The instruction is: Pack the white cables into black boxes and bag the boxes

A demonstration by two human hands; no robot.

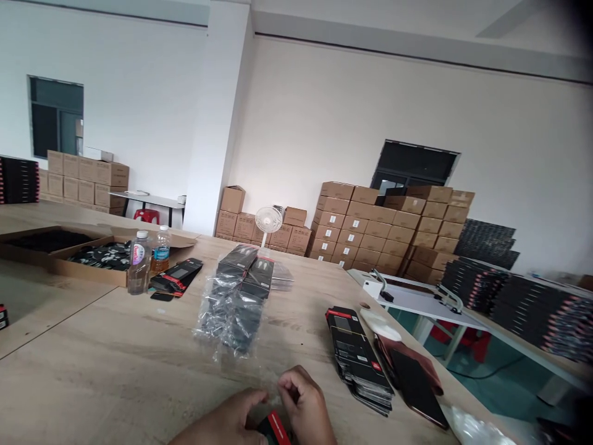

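Note:
At the near edge of the table, a small black box with a red edge [277,428] shows between my hands. My left hand [227,420] is curled around its left side, thumb raised. My right hand [306,405] is closed in a pinch just above the box, on what looks like faint clear plastic film [269,376]. Both wrists are cut off by the frame's bottom edge. Ahead of my hands lies a pile of black boxes in clear plastic bags [234,309]. A stack of flat black-and-red boxes [359,358] stands to the right.
A phone [417,386] and a brown pouch [433,364] lie by the right edge. Two bottles [139,262] stand left, beside an open carton [88,270] of small dark pieces and more black boxes [176,277]. Brown cartons [361,225] line the wall behind a white fan [269,220].

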